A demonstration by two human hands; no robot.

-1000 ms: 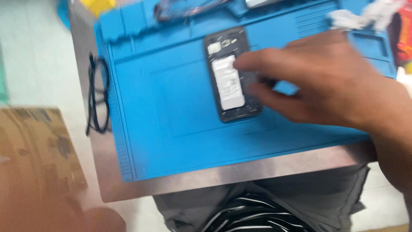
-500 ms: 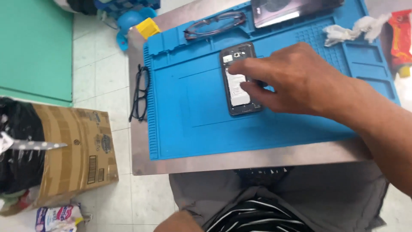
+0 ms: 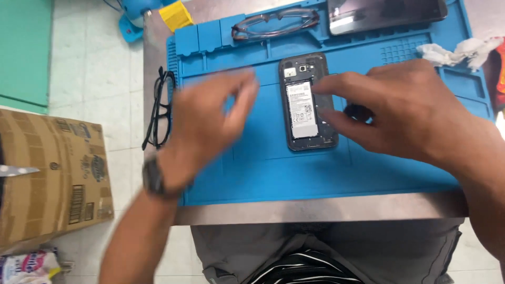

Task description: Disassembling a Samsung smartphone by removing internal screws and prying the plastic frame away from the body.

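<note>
Whereas half a second ago only one hand was seen, the blurred left hand [image 3: 208, 129] is now raised over the blue silicone work mat [image 3: 252, 158], fingers loosely spread, apparently holding nothing. To its right, mid-mat, lies the opened black smartphone with its white-labelled battery exposed [image 3: 306, 102]. The right hand [image 3: 405, 113] is laid on the phone's right edge, fingertips pressing, nothing gripped; both hands are now brought to it.

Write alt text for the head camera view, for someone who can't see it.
A right hand touches an opened phone on a blue mat, while the blurred left hand hovers beside it. Black glasses lie at the mat's left edge.
</note>
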